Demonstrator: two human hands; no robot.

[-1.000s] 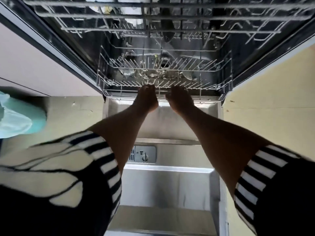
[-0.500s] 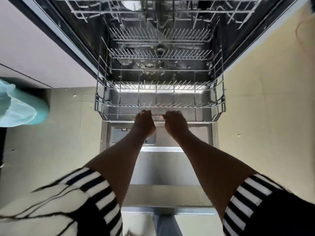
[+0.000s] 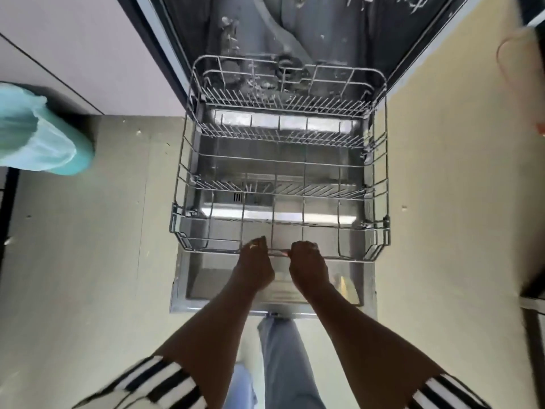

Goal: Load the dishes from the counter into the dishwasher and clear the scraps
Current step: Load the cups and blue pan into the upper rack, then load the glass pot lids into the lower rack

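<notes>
The dishwasher's lower wire rack point(image 3: 380, 184) stands pulled out over the open steel door point(image 3: 365, 290) and holds no dishes. My left hand point(image 3: 254, 265) and my right hand point(image 3: 308, 267) grip the rack's front rail side by side, fingers curled over the wire. Behind the rack the dark tub point(image 3: 265, 31) shows its floor and spray arm with bits of scraps. No dishes from the counter are in view.
A bin with a light blue-green bag point(image 3: 38, 134) stands on the floor to the left, by white cabinet fronts point(image 3: 73, 48). Pale floor point(image 3: 88, 246) lies on both sides of the door. My legs are just below the door's edge.
Both hands have drawn the lower rack out of the tub towards me, from mostly inside to nearly fully over the door. My view has tilted down.
</notes>
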